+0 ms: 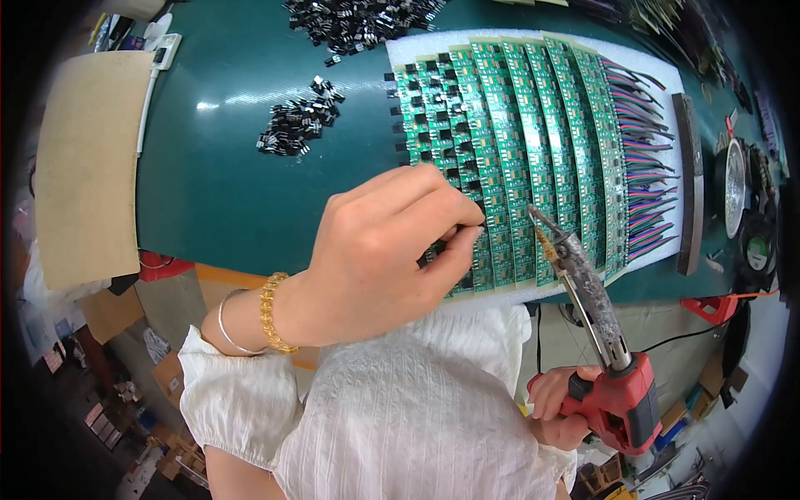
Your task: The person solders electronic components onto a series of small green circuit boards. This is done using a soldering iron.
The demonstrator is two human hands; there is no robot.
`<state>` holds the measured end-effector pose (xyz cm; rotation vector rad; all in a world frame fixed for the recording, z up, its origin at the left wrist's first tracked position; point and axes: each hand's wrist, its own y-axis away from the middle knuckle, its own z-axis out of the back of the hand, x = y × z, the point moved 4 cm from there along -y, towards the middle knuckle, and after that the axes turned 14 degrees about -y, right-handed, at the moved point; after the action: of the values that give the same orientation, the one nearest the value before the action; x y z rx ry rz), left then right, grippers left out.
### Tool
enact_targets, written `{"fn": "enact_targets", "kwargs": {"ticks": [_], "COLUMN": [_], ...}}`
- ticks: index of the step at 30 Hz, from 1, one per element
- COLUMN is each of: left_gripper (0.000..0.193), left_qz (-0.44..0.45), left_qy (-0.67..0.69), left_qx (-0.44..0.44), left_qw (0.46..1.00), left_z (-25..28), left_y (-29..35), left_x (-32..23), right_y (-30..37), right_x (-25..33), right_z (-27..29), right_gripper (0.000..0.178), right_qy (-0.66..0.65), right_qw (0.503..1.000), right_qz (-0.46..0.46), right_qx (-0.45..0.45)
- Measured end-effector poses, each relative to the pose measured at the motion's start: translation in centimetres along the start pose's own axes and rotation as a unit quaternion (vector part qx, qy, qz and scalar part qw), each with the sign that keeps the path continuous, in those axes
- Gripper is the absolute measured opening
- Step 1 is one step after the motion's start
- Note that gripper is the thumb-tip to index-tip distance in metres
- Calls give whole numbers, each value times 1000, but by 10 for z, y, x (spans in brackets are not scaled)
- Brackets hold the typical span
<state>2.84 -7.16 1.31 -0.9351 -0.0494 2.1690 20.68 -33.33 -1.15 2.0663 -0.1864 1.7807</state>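
Observation:
My left hand [392,237] is closed in a pinch over the green circuit boards [521,167]. A small black component shows in part between thumb and forefinger, at the edge of one board strip. My right hand [567,404] grips a red and black soldering gun [621,392] by its handle. The gun's metal tip [533,212] points up and left, over the boards just right of my left fingertips. Black components [421,117] stand in rows along the left strips. Bundles of coloured wires [646,158] run from the boards' right side.
The boards lie on a white foam sheet [667,75] on a green tabletop [217,192]. Loose black components form a small pile [300,121] and a larger far pile [358,23]. A dark bar [688,183] and a metal dish [734,187] lie at the right; cardboard [87,167] covers the left edge.

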Motion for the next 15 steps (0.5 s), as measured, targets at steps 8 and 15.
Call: {"fn": "enact_targets", "kwargs": {"ticks": [8,15], "left_gripper": [13,12], "left_qz": [-14,-83], "left_qy": [17,-199], "left_qx": [-28,-56], "left_qw": [999,975], "left_z": [-3,36], "left_y": [4,-9], "left_x": [-3,14], "right_y": [-20,-32], "right_x": [-7,-1], "right_z": [-26,-33], "right_gripper": [70,70], "right_qy": [-242,-217], "right_qw": [958,959], "right_qz": [152,169], "right_qx": [-26,-64]}}
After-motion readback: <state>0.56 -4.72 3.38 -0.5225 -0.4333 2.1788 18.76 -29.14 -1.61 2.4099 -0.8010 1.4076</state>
